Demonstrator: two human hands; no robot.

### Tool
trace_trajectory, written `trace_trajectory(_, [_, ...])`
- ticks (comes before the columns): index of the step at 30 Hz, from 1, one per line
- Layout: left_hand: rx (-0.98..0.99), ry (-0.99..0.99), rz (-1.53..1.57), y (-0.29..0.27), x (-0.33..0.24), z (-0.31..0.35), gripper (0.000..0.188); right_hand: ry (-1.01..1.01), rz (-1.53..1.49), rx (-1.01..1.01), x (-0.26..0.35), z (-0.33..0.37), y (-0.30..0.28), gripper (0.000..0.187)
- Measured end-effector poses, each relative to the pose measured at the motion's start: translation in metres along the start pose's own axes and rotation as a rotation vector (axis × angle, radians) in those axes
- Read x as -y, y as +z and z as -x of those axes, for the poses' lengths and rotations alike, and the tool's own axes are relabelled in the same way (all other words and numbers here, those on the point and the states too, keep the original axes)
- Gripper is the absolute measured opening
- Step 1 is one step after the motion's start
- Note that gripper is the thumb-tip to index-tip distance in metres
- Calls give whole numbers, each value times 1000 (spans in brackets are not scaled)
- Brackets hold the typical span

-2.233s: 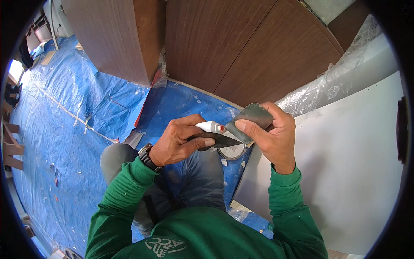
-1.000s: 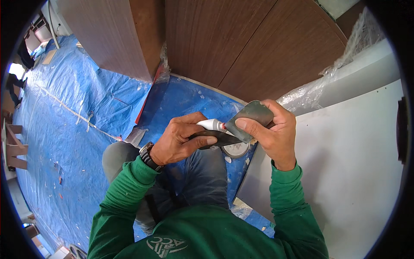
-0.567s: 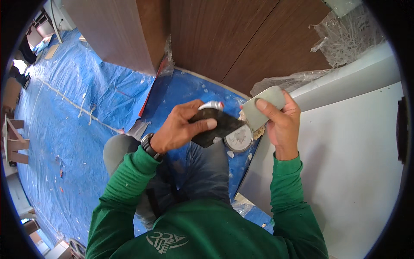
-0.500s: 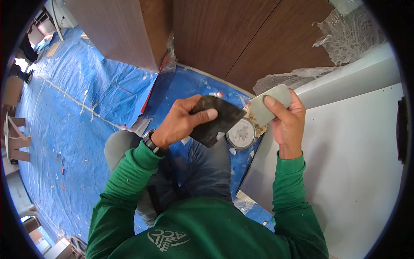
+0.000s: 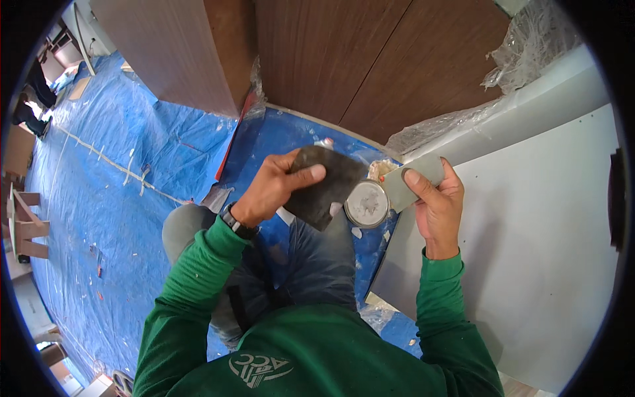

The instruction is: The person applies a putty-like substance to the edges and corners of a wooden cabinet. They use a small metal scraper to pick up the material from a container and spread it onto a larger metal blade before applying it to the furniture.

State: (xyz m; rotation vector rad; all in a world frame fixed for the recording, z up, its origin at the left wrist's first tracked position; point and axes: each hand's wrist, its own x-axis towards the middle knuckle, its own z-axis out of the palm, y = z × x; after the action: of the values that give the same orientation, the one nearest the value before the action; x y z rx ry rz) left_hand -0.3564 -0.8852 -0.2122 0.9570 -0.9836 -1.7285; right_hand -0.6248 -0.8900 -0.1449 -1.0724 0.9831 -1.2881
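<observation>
In my left hand (image 5: 278, 182) is a dark, flat, squarish putty spreader (image 5: 324, 195), with the thumb laid over its face. A whitish dab shows at its lower right corner. My right hand (image 5: 440, 205) pinches a pale grey-green, thin putty spreader (image 5: 413, 173) between thumb and fingers. The two blades are held apart at about chest height, their inner ends facing each other. Below and between them a round tin (image 5: 368, 204), with a pale grey, smeared top, rests on the floor sheet. Behind it lies something cream-coloured and crumpled (image 5: 381, 169), partly hidden by the pale spreader.
Brown wood-grain panels (image 5: 331, 59) stand in front. A large white board (image 5: 529, 245) lies at the right, with clear plastic wrap (image 5: 536, 49) beyond it. Blue sheeting (image 5: 126, 198) with scraps covers the floor. Far left, a person's legs (image 5: 36, 99) and a wooden stand (image 5: 30, 225) show.
My right hand has come slightly lower and nearer with the pale spreader, now turned a little. It has parted from the dark spreader's edge. My left hand has barely moved.
</observation>
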Motion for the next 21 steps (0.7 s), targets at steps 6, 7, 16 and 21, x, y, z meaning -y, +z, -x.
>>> trace_trajectory(6, [168,447,-445,4,3,2,29,-117,181,16,18,-4,5,25])
trace_trajectory(7, [183,472,-458,5,2,3,28,-118,214,26,20,-5,7,24])
trace_trajectory(16, [172,557,-532,11,-4,12,22,-96,362,151,34,-6,31,21])
trace_trajectory(21, [145,575,-547,12,-5,15,17,-92,354,168,34,-4,34,20])
